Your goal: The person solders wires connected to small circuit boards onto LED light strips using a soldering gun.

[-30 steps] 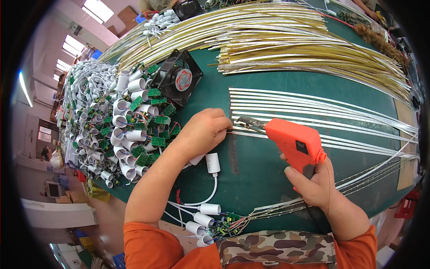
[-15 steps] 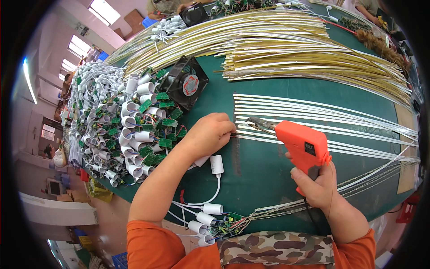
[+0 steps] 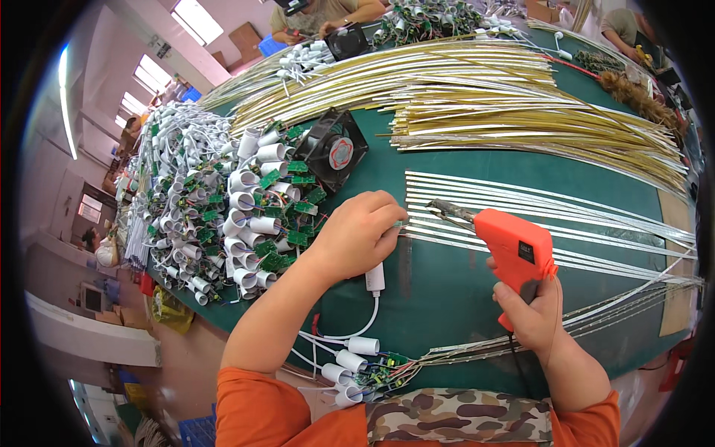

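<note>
My left hand [image 3: 363, 235] is closed in a pinch at the left ends of the white LED strips [image 3: 477, 195]. A small greenish bit shows at its fingertips, but what they hold is mostly hidden. Just below that hand, a white cylindrical lamp housing [image 3: 375, 279] on a white cable is partly covered. In my right hand [image 3: 532, 309] is a red soldering gun [image 3: 514, 246], gripped by its handle. Its dark tip points left and hovers over or close to the strips near their ends; contact cannot be made out.
Left of my hand lies a heap of white housings with green circuit boards [image 3: 272, 261]. A black fan [image 3: 331, 149] stands beside it. Bundled yellow-white strips [image 3: 514, 112] lie farther back. Wired housings [image 3: 350, 361] sit near my body. Across the table another person [image 3: 328, 18] works.
The view has shifted, so the scene sits lower and farther right. My left hand now covers more of the housing below it. The gun tip has moved slightly farther from me across the strips.
</note>
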Demonstrator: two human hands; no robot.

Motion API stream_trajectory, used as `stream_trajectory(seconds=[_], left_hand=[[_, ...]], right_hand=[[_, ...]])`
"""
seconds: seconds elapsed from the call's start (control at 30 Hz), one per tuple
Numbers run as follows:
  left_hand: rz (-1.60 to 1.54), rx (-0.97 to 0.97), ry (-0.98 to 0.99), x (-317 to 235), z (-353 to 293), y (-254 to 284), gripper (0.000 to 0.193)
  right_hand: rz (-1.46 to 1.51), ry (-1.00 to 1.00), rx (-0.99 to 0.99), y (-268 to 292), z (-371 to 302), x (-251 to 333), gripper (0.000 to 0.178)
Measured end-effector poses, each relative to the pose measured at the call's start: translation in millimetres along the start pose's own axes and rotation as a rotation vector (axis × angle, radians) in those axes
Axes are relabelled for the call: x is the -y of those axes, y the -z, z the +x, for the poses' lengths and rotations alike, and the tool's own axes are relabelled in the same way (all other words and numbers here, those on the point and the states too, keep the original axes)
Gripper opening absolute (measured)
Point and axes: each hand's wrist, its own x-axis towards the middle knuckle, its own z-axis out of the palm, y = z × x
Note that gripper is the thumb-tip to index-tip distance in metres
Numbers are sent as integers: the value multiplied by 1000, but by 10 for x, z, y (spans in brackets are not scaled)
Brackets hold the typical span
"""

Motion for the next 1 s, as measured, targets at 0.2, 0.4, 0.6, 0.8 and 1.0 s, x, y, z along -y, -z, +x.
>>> stream_trajectory(seconds=[0.2,0.4,0.6,0.8,1.0], left_hand=[[65,96,177,205,-57,-254,17],[45,182,229,262,-23,-340,13],[95,183,199,241,15,-390,9],[11,57,114,267,-68,-386,7],[-4,72,41,320,-82,-367,11]], right_hand=[[11,27,2,-43,-24,-34,44],[0,14,9,-42,-11,-57,42],[3,39,-1,-47,6,-109,40],[-59,76,3,-76,44,-123,40],[-100,64,54,-130,94,-127,40]])
